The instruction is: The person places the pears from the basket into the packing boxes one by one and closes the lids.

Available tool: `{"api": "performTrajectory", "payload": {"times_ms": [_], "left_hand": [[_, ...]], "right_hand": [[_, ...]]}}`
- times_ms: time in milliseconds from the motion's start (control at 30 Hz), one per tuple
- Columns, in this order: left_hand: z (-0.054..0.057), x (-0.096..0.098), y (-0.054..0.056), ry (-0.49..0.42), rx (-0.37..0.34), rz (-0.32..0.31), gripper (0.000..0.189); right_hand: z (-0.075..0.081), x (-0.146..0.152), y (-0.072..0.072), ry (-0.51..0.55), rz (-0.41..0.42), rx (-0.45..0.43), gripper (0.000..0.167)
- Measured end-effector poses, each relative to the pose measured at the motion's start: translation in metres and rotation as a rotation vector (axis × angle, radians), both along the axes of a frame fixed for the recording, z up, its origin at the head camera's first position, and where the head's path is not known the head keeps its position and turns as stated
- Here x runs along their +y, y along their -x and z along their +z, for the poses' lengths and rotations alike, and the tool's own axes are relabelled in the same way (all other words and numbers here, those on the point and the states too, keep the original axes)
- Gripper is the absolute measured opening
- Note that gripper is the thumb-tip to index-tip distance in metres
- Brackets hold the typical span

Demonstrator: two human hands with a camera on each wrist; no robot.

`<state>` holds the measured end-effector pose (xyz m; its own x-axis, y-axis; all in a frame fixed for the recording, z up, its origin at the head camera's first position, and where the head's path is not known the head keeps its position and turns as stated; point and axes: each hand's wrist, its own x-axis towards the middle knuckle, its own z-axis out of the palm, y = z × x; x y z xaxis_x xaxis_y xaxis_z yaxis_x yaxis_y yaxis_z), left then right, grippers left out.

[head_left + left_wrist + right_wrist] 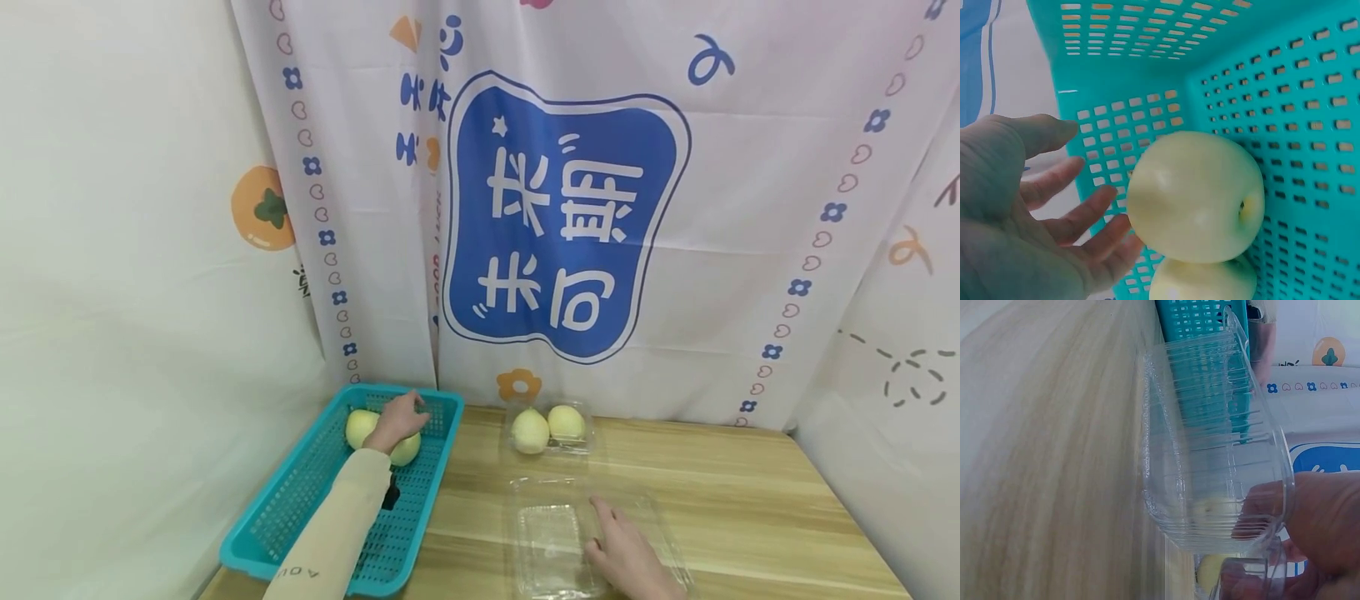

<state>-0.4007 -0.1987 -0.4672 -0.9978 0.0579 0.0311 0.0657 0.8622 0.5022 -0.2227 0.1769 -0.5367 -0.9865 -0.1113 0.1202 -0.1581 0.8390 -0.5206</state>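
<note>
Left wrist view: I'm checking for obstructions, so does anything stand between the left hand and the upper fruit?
Nothing visible does: the left hand lies right beside the upper pale yellow fruit, contact unclear. The turquoise basket wall stands behind, not between.

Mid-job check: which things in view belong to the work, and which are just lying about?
Likely the job's:
basket, two pale fruits inside, left hand beside them;
clear container at right hand;
farther container with two more fruits.

Background only:
printed cloth;
wooden table.
</note>
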Motion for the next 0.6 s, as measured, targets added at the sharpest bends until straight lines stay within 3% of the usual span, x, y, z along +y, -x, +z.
{"api": "performTrajectory", "payload": {"times_ms": [300,467,600], "left_hand": [[-0.009,-0.005,-0.002,0.136,-0.133,0.013,0.047],[-0.015,-0.008,0.003,0.210,-0.160,-0.037,0.052],[-0.017,-0.009,0.004,0.204,-0.206,-0.060,0.057]], "right_hand": [[-0.001,0.002,-0.001,0.005,0.002,-0.019,0.066],[-0.002,0.001,0.000,0.002,-0.003,-0.002,0.066],[-0.003,0.000,-0.001,0.010,-0.011,-0.002,0.067]]}}
